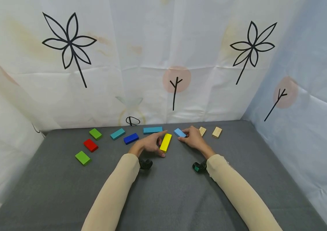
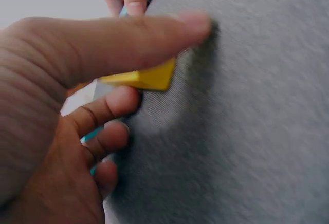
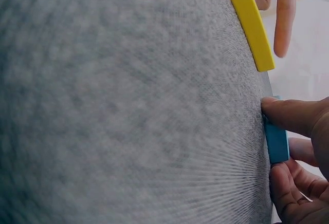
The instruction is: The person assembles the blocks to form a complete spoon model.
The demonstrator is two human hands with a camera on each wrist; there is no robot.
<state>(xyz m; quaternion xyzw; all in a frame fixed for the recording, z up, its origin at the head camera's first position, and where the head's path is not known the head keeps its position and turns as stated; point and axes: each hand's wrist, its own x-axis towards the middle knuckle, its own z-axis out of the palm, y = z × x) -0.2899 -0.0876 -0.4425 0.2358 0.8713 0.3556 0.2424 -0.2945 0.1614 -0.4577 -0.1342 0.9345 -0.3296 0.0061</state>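
2 pale sleeves (image 1: 111, 192) cross a grey surface (image 1: 163, 199) from the bottom of the frame. At the centre, the left hand (image 1: 152, 143) holds thumb and forefinger parted around the yellow block (image 1: 165, 143); whether they touch it I cannot tell. Slightly right and farther, the right hand (image 1: 193, 138) pinches the light-blue block (image 1: 180, 132) between thumb and fingertips. Both look like painted wood: probably light, stiff, slightly slick and hard to break, so gripping the long sides at mid-length should serve best. Beyond, 2 bare-wood blocks (image 1: 216, 132) lie right of centre, before a printed white cloth (image 1: 152, 48).
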